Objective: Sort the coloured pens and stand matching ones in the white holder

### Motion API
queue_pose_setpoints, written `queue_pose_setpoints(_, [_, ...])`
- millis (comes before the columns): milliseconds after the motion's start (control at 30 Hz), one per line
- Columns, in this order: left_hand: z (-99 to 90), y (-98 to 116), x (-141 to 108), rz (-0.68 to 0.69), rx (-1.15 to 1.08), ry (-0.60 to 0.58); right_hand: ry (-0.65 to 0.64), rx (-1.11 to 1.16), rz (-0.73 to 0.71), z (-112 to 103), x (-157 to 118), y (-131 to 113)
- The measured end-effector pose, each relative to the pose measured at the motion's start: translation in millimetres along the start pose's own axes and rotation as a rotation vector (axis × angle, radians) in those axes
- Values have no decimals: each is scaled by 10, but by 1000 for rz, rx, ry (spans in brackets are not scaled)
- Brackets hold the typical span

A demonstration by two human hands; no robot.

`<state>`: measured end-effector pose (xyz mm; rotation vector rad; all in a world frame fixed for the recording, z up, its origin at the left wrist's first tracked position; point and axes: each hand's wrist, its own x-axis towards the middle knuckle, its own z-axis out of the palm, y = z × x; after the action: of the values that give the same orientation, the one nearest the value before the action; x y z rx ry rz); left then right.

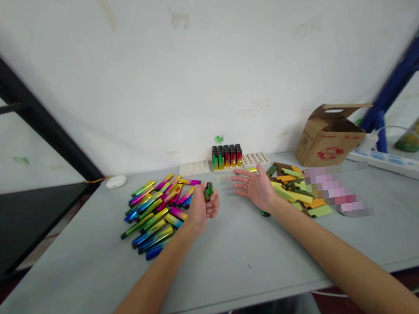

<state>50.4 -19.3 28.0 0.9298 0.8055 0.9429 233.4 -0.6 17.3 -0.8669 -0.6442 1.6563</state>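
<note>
My left hand (201, 208) is closed around a green lighter (208, 191) with a dark top, held upright above the table. To its right, my right hand (256, 187) is open, palm showing and fingers spread, with nothing in it. A pile of shiny multicoloured lighters (158, 210) lies left of my left hand. Beside and partly behind my right hand is a heap of yellow, orange and dark green pieces, perhaps lighters or sleeves (295, 192). Green and red lighters (227, 156) stand upright in rows at the back, by the wall. Under my right wrist a dark green item (265, 213) is partly hidden.
White perforated trays (194, 168) (256, 158) flank the standing lighters. An open cardboard box (328, 136) sits at the back right, near a white power strip (391, 161) with a cable. A white oval case (116, 182) lies at the back left of the grey table (225, 273).
</note>
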Motion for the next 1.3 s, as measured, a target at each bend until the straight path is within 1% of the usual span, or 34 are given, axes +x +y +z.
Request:
queue_pose_setpoints(167, [54, -21, -11, -19, 33, 38, -18, 0, -3, -25, 15, 14])
queue_pose_setpoints(267, [51, -30, -14, -25, 25, 34, -35, 5, -7, -43, 32, 16])
queue_pose_setpoints(433, [31, -42, -10, -23, 18, 22, -20, 3, 4, -41, 39, 8])
queue_pose_setpoints(933, [29, -50, -15, -18, 3, -5, -38, -3, 10, -50, 44, 25])
queue_pose_setpoints(1167, [16, -41, -11, 38, -10, 51, -37, -4, 5, -62, 58, 13])
queue_pose_setpoints(1300, [-3, -48, 26, 78, -62, 75, -11, -20, -3, -46, 52, -15])
